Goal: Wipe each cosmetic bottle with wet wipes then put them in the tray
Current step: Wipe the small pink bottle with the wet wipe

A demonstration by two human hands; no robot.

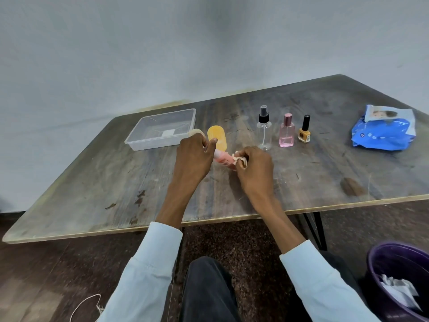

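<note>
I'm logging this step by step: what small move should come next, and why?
Probably keep rubbing the wipe along the pink bottle. The right hand pinches the wipe against one end, the left hand holds the other, and the tray holds no bottle yet.
</note>
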